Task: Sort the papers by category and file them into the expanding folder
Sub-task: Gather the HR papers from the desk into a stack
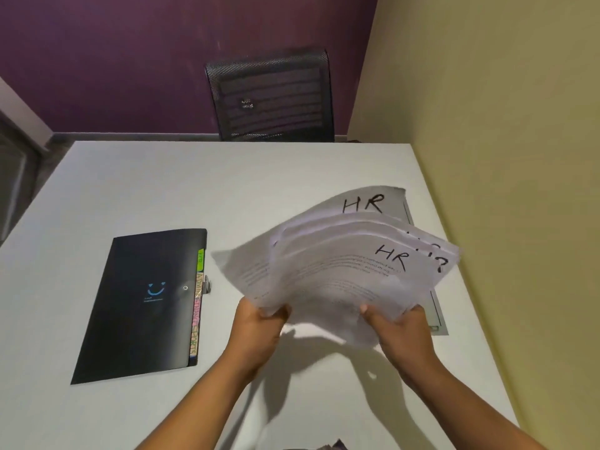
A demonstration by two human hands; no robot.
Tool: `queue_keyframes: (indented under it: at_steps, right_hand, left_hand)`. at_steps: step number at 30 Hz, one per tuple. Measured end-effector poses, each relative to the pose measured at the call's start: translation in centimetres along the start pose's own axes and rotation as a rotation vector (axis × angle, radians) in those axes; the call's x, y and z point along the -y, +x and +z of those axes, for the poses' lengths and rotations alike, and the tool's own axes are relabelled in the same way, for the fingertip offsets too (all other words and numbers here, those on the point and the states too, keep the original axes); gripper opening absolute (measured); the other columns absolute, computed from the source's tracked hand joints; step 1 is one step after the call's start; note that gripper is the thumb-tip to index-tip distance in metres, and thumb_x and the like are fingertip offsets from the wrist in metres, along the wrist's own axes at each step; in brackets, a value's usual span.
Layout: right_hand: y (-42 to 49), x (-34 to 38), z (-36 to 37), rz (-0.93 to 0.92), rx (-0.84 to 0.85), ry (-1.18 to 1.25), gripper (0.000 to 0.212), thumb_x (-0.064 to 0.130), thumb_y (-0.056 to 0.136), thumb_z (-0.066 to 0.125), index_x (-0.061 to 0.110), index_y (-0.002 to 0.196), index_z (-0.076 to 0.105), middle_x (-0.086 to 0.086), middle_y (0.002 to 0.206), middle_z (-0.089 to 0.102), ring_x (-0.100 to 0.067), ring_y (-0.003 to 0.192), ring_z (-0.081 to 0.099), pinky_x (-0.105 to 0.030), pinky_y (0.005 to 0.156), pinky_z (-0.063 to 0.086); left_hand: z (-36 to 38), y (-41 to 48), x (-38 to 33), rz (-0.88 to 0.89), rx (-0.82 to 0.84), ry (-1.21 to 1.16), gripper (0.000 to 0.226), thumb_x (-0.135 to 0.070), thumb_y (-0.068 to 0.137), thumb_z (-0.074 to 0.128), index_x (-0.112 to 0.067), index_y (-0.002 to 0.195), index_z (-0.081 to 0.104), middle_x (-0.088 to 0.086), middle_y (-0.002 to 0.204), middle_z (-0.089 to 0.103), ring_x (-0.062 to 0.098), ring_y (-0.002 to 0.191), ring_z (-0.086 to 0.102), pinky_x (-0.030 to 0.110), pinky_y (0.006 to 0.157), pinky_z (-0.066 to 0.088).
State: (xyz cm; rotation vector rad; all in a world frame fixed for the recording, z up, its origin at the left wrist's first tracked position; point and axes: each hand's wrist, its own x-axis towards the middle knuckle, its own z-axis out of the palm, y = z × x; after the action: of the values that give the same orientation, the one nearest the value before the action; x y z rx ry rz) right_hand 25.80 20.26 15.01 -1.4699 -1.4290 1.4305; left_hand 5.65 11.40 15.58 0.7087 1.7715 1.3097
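Note:
A fanned stack of white papers (337,271) is lifted above the table, several sheets marked "HR" in black ink. My left hand (259,326) grips the stack's near left edge. My right hand (399,329) grips its near right edge. The black expanding folder (143,303) lies flat and closed on the table to the left, its coloured labelled tabs (197,306) showing along its right side. One more sheet (436,316) lies on the table under the raised stack, mostly hidden.
The white table (194,190) is bordered by a yellow wall (503,157) on the right. A black mesh chair (272,99) stands at the far edge against a purple wall. Something dark and small peeks in at the bottom edge (334,445).

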Motion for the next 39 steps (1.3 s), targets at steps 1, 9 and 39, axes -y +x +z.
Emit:
queue_keyframes:
  at_steps: [1,9,39]
  right_hand:
    - [0.2,0.3,0.2,-0.017,0.005,0.013,0.024,0.003,0.081,0.078,0.018,0.098,0.069,0.013,0.088,0.074,0.002,0.081,0.072,-0.014,0.075,0.055]
    - [1.3,1.0,0.8,-0.131,0.121,0.022,0.034,-0.003,0.078,0.078,0.028,0.09,0.068,0.017,0.078,0.077,0.001,0.08,0.072,-0.008,0.066,0.052]
    - [5.5,-2.8,1.6,-0.101,0.301,-0.181,0.032,0.013,0.083,0.079,0.031,0.106,0.067,0.011,0.1,0.075,-0.001,0.093,0.07,-0.017,0.077,0.057]
  left_hand:
    - [-0.1,0.2,0.0,0.04,-0.021,0.046,0.046,0.008,0.085,0.065,-0.038,0.088,0.066,-0.008,0.092,0.072,0.006,0.089,0.067,0.022,0.079,0.05]
    - [-0.7,1.2,0.2,0.201,0.041,0.038,0.046,0.006,0.082,0.07,-0.029,0.111,0.072,-0.008,0.106,0.075,0.011,0.105,0.069,0.032,0.09,0.055]
    - [0.6,5.2,5.9,0.046,0.054,-0.012,0.027,-0.009,0.082,0.078,-0.031,0.096,0.07,-0.025,0.089,0.075,-0.002,0.091,0.07,0.013,0.076,0.054]
